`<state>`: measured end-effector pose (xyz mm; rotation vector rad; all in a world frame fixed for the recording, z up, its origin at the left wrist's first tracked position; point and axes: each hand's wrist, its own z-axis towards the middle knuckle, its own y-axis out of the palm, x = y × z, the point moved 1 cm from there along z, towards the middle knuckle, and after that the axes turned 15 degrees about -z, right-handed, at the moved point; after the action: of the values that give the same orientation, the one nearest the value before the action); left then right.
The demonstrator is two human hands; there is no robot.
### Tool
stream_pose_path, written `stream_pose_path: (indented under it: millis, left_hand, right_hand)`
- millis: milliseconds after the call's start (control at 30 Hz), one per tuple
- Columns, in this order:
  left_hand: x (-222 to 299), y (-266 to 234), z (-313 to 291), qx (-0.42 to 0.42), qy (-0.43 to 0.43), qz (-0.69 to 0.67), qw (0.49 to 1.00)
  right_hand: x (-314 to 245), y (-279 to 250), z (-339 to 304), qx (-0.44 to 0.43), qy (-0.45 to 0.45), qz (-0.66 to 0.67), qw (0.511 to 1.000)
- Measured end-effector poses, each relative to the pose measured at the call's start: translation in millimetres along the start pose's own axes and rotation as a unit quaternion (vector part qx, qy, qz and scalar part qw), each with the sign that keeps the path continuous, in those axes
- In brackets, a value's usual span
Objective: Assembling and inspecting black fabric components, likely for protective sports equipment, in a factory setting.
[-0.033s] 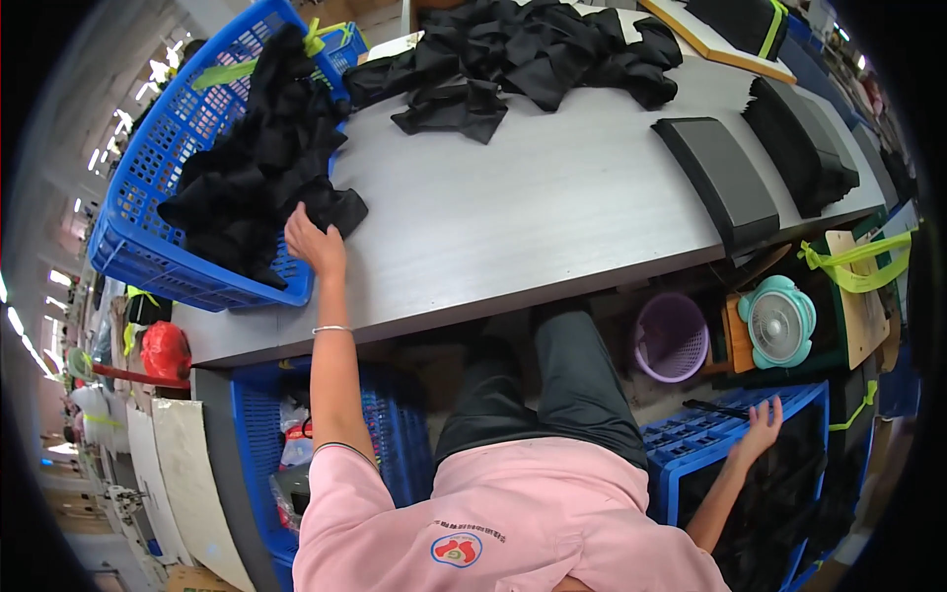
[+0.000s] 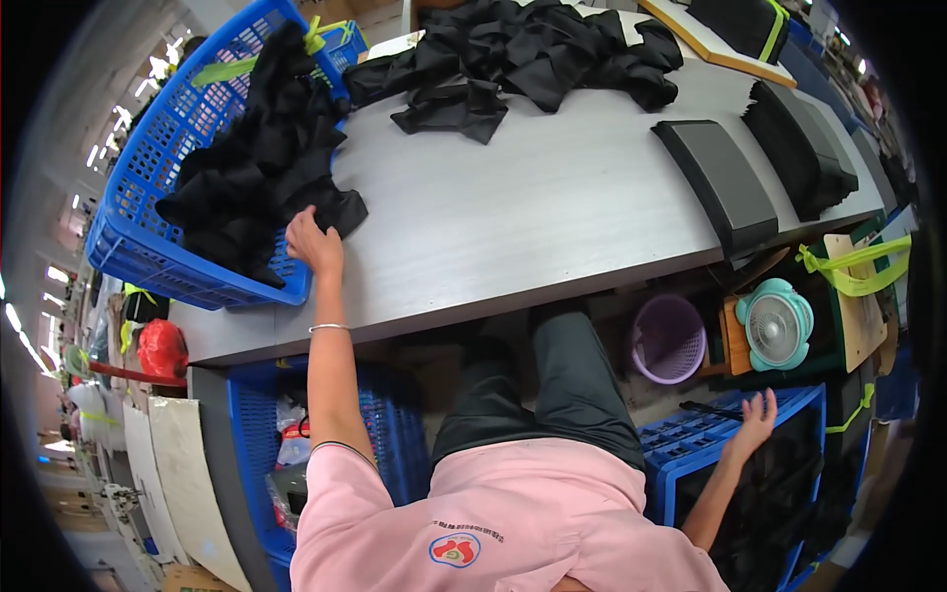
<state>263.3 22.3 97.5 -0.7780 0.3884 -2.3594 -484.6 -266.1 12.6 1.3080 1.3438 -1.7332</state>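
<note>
My left hand (image 2: 315,243) reaches over the near right corner of a blue plastic basket (image 2: 148,255) on the table. Its fingers are bent onto the edge of a black fabric piece (image 2: 340,210), which hangs over the basket's rim; the fingertips are partly hidden against the dark cloth. More crumpled black pieces (image 2: 232,192) fill the basket in a heap. Low on the right, my right hand (image 2: 757,422) is raised above a blue crate (image 2: 671,456), fingers apart and holding nothing. A thin black object (image 2: 708,408) lies on that crate, close to this hand.
The grey table (image 2: 513,207) bears a spread pile of black pieces (image 2: 543,49) at the back and two dark stacks (image 2: 718,183) at the right. Beneath its edge stand a purple bin (image 2: 669,340) and a teal fan (image 2: 777,324). Another blue crate (image 2: 247,434) stands below left.
My left hand's fingers have bent in a little more on the fabric. My right hand has shifted very slightly. The basket, pile and stacks stay in place.
</note>
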Motion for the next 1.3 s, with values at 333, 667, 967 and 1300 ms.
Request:
stream_pose_path:
  millis: [333, 667, 967, 1300]
  left_hand:
    - [67.4, -5.4, -61.9, -0.186, -0.275, -0.537, 0.776]
    - [219.2, -48.2, -176.4, -0.229, -0.453, -0.651, 0.565]
    - [227.6, -78.4, -108.0, -0.25, 0.049, -0.359, 0.898]
    - [273.8, -88.0, -115.0, -0.28, 0.078, -0.476, 0.83]
  right_hand:
    - [-148.2, 174.3, -177.4, -0.372, -0.284, -0.042, 0.883]
    - [-227.7, 288.0, -211.0, -0.4, -0.38, -0.002, 0.834]
    - [-229.7, 268.2, -204.4, -0.25, -0.576, -0.07, 0.775]
    - [-203.9, 244.8, -220.3, -0.199, -0.658, -0.118, 0.716]
